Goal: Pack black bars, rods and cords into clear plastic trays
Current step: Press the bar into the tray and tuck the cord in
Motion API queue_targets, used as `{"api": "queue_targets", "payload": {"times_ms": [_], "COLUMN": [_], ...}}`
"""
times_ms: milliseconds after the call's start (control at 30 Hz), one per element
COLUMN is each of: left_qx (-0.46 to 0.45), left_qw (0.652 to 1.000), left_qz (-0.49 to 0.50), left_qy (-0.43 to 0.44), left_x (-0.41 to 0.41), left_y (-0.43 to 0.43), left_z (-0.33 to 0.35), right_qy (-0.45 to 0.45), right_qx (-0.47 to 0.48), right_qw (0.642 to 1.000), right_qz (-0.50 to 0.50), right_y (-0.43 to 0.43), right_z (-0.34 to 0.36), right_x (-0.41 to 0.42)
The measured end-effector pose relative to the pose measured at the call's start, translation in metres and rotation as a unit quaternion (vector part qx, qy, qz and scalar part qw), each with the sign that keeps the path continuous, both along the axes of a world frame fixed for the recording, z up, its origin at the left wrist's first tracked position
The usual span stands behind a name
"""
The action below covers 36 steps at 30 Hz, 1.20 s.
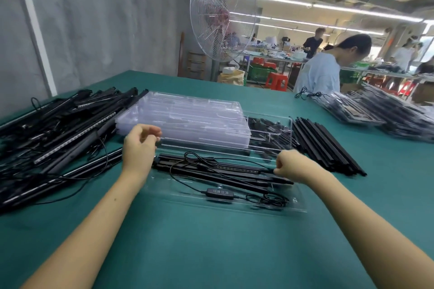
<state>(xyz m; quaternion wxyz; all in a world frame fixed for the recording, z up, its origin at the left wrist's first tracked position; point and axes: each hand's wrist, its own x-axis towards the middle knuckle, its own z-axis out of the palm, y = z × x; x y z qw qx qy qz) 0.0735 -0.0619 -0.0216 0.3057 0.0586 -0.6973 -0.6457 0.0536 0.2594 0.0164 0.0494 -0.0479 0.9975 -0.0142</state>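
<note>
One clear plastic tray (300, 209) lies open at lower centre of the green surface (211, 253). It holds long black bars (211, 171) and a black cord with inline controller (219, 192), and is not yet closed. Right hand (291, 166) is clenched on the bars' right end. Left hand (141, 143) is curled at the tray's far half; grasp cannot be told. Packed trays (375, 110) sit upper right, the empty tray stack (187, 119) at centre. The loose bar pile (58, 129) at left and rod bundle (328, 148) at right suggest much remains.

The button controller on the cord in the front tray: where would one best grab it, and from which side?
Probably by its two long edges, pinched from above. The controller lies flat in the clear tray, buttons up. The cord leaves both short ends, so those ends are crowded.
</note>
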Motion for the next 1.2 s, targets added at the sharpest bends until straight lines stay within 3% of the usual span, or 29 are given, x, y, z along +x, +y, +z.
{"api": "queue_targets", "payload": {"times_ms": [100, 200, 333, 500, 600, 667, 733, 800, 867, 933, 1000, 1033, 1100, 1133, 1200], "left_qx": [0.011, 0.012, -0.006, 0.018, -0.015, -0.048, -0.105, -0.185, -0.26, -0.29, -0.318, -0.347, -0.411, -0.431, -0.464], "left_qw": [1.0, 0.999, 0.99, 0.914, 0.894, 0.896, 0.891, 0.878, 0.876, 0.907, 0.935, 0.911, 0.769, 0.704, 0.643], "left_qz": [0.025, 0.034, 0.103, 0.3, 0.352, 0.362, 0.376, 0.386, 0.367, 0.289, 0.13, 0.02, -0.169, -0.221, -0.241], "left_qy": [0.007, 0.019, 0.093, 0.274, 0.276, 0.252, 0.231, 0.213, 0.174, 0.096, -0.082, -0.222, -0.459, -0.518, -0.56], "left_x": [0.002, 0.004, 0.015, 0.033, 0.04, 0.043, 0.041, 0.039, 0.037, 0.039, 0.046, 0.051, 0.062, 0.064, 0.062], "left_y": [-0.011, -0.019, -0.019, -0.036, -0.048, -0.051, -0.053, -0.056, -0.061, -0.067, -0.076, -0.077, -0.069, -0.059, -0.04], "left_z": [0.006, 0.013, 0.027, 0.059, 0.062, 0.06, 0.055, 0.048, 0.045, 0.051, 0.063, 0.068, 0.073, 0.073, 0.066], "right_qy": [0.087, 0.176, 0.161, 0.033, -0.108, -0.243, -0.253, -0.164, -0.102, -0.058, -0.014, 0.005, 0.019, 0.009, -0.018], "right_qx": [-0.068, -0.201, -0.338, -0.539, -0.627, -0.606, -0.543, -0.479, -0.425, -0.397, -0.365, -0.332, -0.26, -0.238, -0.225], "right_qw": [0.994, 0.961, 0.91, 0.802, 0.734, 0.713, 0.753, 0.822, 0.869, 0.894, 0.918, 0.934, 0.959, 0.964, 0.965], "right_qz": [0.013, 0.066, 0.178, 0.256, 0.235, 0.256, 0.273, 0.261, 0.231, 0.198, 0.153, 0.133, 0.115, 0.117, 0.133], "right_y": [-0.012, -0.046, -0.121, -0.214, -0.257, -0.272, -0.276, -0.268, -0.249, -0.216, -0.179, -0.162, -0.134, -0.125, -0.117], "right_z": [0.045, 0.1, 0.141, 0.139, 0.114, 0.094, 0.077, 0.066, 0.058, 0.05, 0.039, 0.032, 0.017, 0.011, 0.002], "right_x": [-0.003, 0.004, 0.026, 0.046, 0.05, 0.051, 0.049, 0.041, 0.028, 0.012, -0.001, -0.006, -0.013, -0.013, -0.013]}}
